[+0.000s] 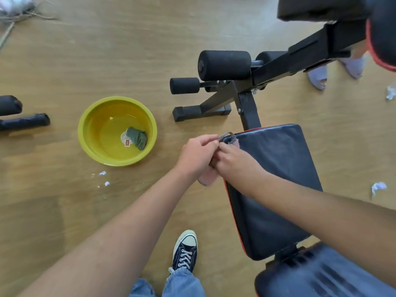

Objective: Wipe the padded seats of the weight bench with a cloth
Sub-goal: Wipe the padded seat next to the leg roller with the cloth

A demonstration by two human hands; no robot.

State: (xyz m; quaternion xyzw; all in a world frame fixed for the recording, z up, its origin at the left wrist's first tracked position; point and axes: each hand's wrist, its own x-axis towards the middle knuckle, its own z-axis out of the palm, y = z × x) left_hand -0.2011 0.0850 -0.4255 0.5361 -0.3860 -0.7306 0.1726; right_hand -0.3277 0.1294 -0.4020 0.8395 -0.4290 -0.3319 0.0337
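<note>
One weight bench is seen, with its seat pad (276,189) taken as the landmark; a second, ribbed pad (321,273) adjoins its near end, and part of a third dark pad (321,7) is seen well beyond its far end.

Two hands are counted. The left hand (197,156) and the right hand (232,161) are brought together at the pad's far left corner, both closed around one cloth (205,179). The cloth is pink, is bunched between the palms, hangs below them beside the pad's left edge, and shows a frayed grey end (228,137) lying on the pad's corner. The left fingers are pinched on that end.

Three foam rollers are counted beyond the pad's far end: one large (224,65), one small (184,85), one partly hidden behind the frame (271,55). One black floor bar (201,112) is set below them.

One yellow basin (117,131) is placed on the floor to the left of the pad, apart from it. Shallow water and one dark green rag (137,138) are held in it, the rag lying over a round label on the bottom.

Two black padded ends (12,112) are noted far to the left, past the basin.

Scraps of white paper are scattered: two small ones (104,178) left of the pad, two larger ones (378,187) to its right.

One navy sneaker (185,250) is planted left of the pad's near end. One pair of pale slippers (334,71) stands beyond the pad's far right.
</note>
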